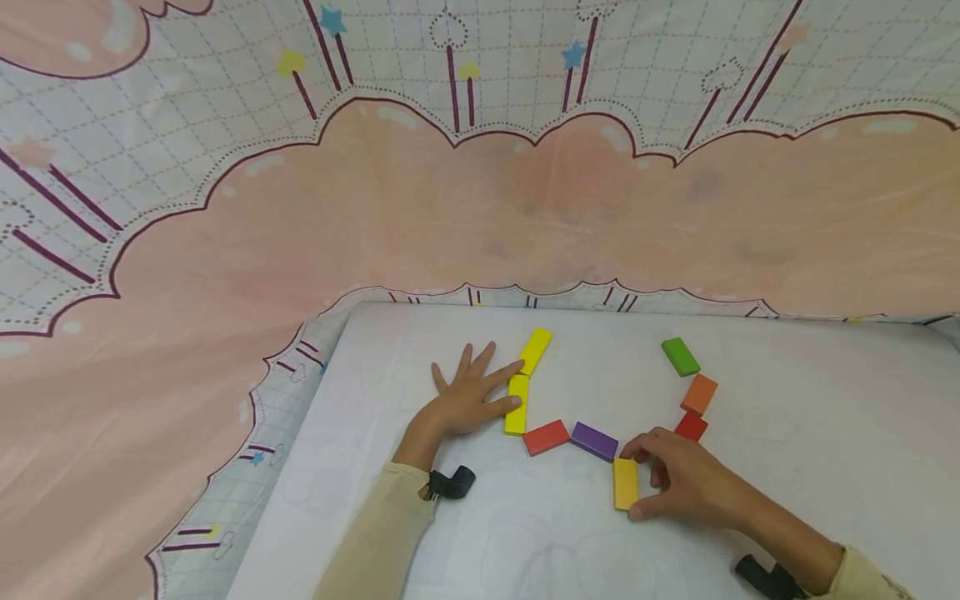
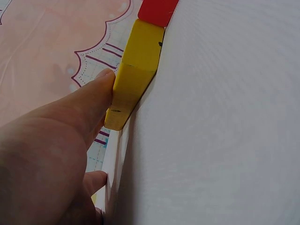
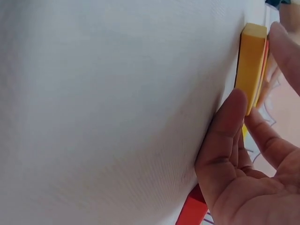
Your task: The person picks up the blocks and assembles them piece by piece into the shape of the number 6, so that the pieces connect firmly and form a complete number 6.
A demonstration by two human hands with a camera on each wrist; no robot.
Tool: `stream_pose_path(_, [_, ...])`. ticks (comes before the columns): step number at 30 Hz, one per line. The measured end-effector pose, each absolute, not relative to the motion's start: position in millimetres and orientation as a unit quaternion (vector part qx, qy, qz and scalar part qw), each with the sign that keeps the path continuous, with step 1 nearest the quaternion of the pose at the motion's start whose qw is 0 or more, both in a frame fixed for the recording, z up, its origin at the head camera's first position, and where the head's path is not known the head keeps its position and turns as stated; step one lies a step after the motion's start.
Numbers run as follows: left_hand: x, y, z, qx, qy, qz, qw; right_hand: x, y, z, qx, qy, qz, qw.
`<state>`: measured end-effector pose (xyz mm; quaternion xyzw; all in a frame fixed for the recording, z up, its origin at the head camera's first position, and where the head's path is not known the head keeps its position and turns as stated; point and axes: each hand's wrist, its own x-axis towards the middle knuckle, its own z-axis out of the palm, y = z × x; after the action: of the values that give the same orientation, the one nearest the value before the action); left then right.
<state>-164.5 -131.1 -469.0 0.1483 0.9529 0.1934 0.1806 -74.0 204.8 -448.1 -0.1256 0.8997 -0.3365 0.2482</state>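
Note:
My left hand lies with fingers spread beside two lemon-yellow blocks. Its thumb touches the nearer yellow block and its index finger reaches the farther yellow block. From there the row bends through a red block and a purple block to an amber-yellow block. My right hand pinches that amber block end to end between thumb and finger; the right wrist view shows the amber block at the fingertips. Behind the right hand, a darker red block is partly hidden.
Beyond the darker red block, an orange block and a green block continue the line away on the right. All lie on a white tabletop. A patterned pink cloth hangs behind the table's far edge.

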Motion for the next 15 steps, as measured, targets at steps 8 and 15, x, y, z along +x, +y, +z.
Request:
stream_pose_path(8, [-165.3, -131.4, -471.1, 0.149, 0.953, 0.193, 0.180, -75.6, 206.4, -450.3, -0.141, 0.899, -0.336, 0.243])
stream_pose_path(15, [-165.4, -130.9, -471.2, 0.148, 0.953, 0.194, 0.178, -76.2, 207.7, -450.9, -0.146, 0.898, -0.338, 0.243])
